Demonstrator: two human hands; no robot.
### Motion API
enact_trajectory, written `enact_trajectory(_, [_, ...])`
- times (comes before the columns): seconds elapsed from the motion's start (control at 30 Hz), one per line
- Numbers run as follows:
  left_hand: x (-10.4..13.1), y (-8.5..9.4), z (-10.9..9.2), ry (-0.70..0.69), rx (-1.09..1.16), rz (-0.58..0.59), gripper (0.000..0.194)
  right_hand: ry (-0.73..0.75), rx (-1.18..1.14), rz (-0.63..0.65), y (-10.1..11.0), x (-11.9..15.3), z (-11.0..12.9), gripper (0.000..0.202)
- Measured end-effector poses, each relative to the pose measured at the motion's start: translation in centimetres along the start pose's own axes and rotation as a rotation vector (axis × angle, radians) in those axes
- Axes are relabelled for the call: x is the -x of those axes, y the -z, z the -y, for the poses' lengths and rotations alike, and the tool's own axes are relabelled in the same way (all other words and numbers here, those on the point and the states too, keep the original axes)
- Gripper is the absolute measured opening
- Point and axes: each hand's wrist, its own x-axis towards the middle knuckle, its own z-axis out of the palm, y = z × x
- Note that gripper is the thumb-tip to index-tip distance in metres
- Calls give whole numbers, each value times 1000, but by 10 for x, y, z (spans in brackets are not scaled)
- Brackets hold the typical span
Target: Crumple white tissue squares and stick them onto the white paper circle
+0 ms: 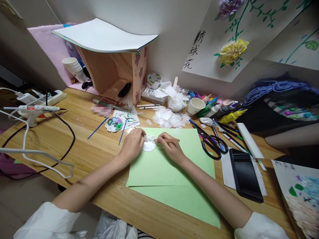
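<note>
A small white paper disc [149,146] lies on the green paper [166,169], with crumpled white tissue [150,137] on its upper part. My left hand [133,142] is at the left edge of the disc, its fingers bent together against the tissue; whatever is between the fingertips is too small to make out. From the right, my right hand [171,146] pinches a flat brown stick [171,140], whose left end is by the tissue.
Black scissors [211,142] and a black phone [245,174] lie right of the green paper. Behind are torn white tissue pieces [166,117], a paper cup [196,106] and paint bottles [210,105]. A glue gun [33,111] with cables stands at the left.
</note>
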Motion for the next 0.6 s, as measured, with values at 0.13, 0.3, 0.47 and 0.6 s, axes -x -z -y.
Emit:
enact_trajectory(0.13, [6, -6, 2, 45, 35, -4, 15, -2, 10, -7, -2, -5, 0, 28])
enact_trajectory(0.3, [7, -11, 8, 42, 74, -38, 16, -57, -12, -35, -6, -13, 2, 31])
enact_trajectory(0.47, [6, -14, 11, 35, 88, -60, 17, 4, 29, -32, -11, -16, 1, 30])
enact_trajectory(0.6, [5, -16, 12, 35, 99, -72, 17, 13, -110, -135, -13, -11, -6, 31])
